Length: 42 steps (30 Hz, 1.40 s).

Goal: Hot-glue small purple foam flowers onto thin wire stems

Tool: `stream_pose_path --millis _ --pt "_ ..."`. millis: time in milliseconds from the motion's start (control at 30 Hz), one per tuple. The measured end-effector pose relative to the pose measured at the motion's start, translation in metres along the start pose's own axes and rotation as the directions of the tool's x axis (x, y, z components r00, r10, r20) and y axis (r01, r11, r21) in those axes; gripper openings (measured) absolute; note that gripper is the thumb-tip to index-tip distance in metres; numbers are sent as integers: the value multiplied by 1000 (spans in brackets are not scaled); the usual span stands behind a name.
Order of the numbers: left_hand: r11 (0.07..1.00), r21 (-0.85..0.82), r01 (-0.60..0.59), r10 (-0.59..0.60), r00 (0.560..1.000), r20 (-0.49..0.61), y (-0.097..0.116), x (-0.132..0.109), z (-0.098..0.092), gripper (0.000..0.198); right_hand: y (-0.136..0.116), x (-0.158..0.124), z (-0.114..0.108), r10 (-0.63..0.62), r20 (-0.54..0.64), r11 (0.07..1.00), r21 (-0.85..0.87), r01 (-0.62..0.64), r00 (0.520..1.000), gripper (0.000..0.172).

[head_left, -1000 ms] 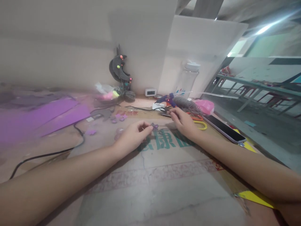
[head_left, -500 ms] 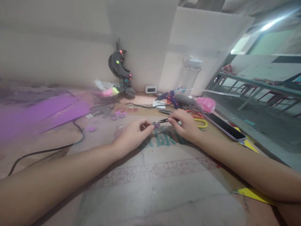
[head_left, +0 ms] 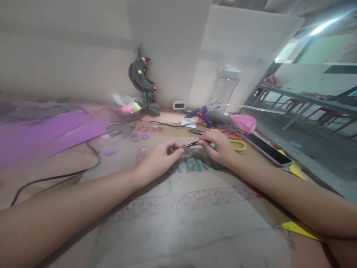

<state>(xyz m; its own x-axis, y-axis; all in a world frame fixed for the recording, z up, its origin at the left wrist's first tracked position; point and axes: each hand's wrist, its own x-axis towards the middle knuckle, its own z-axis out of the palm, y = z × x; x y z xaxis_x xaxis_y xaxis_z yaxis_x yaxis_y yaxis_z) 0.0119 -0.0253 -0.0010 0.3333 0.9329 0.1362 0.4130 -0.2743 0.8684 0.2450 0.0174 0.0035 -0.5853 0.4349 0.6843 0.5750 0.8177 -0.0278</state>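
Observation:
My left hand [head_left: 163, 158] pinches a small purple flower-shaped piece [head_left: 186, 148] between thumb and index finger, above the covered work surface. From the right, my right hand [head_left: 217, 146] grips dark pointed tweezers [head_left: 193, 143], whose tips reach the purple piece. Whether the tips are closed on it is too small to tell. Several small purple flower pieces [head_left: 142, 134] lie beyond my left hand, and another purple flower [head_left: 107, 151] lies farther left.
Scissors with orange and yellow handles [head_left: 238, 145] and a phone [head_left: 267, 149] lie right. Behind are a blue glue gun [head_left: 205, 116], grey yarn [head_left: 221, 120], a clear bottle [head_left: 225, 89] and a small clock [head_left: 179, 105]. A black cable [head_left: 55, 178] and purple sheets [head_left: 69, 128] lie left.
The tweezers' tips have moved slightly left onto the purple piece, where a small gap showed before. Both hands have otherwise barely moved.

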Motion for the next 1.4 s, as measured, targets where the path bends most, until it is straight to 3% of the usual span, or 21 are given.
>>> stream_pose_path --millis 300,567,1000,1200,1300,1400 --pt "1000 9 -8 8 1000 -11 -4 0 1 23 -1 0 -1 -52 2 997 -62 52 999 23" --pt "999 -43 9 -9 1000 -8 -8 4 1 26 2 -3 -1 76 -45 997 18 -75 996 25" --pt "999 -32 -14 14 1000 4 -7 3 1 25 -1 -1 0 32 35 999 -26 -31 999 28" --pt "997 -69 22 -23 1000 -16 -6 4 0 26 0 -3 1 232 -68 971 73 -227 970 26" --pt "997 -73 13 -14 1000 -14 -4 4 -1 25 8 -3 6 308 -9 950 53 -307 951 26" --pt "997 -72 23 -25 999 -25 -5 4 1 26 20 -3 15 307 66 951 19 -309 949 28"
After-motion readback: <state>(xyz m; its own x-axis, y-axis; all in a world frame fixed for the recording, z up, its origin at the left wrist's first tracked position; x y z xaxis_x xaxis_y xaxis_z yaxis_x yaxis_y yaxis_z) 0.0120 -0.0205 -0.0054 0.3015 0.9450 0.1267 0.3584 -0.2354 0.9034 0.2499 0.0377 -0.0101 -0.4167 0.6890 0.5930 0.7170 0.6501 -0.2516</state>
